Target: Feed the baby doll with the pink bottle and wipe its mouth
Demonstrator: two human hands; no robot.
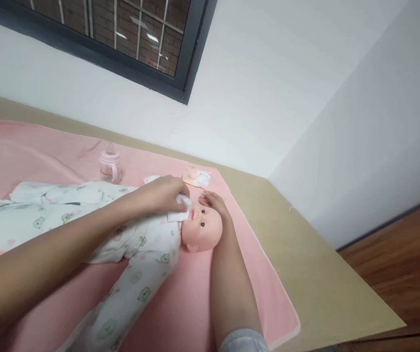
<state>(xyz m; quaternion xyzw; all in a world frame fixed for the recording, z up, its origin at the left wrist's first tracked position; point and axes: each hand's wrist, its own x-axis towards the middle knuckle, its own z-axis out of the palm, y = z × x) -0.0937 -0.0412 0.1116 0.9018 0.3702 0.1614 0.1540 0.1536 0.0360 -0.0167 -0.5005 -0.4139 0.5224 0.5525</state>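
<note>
A baby doll lies on its back in a white outfit with green animal prints, its head towards the right. My left hand is closed on a white tissue, held at the doll's mouth and chin. On the far side of the doll's head rests my right hand, its fingers stretched out and its wrist curving around the crown. Part of the right palm is hidden behind the head.
A pink baby bottle stands upright beyond the doll's body. A small tissue packet lies near the mat's far edge. The pink mat covers much of the wooden table, which meets a white wall below a dark-framed window.
</note>
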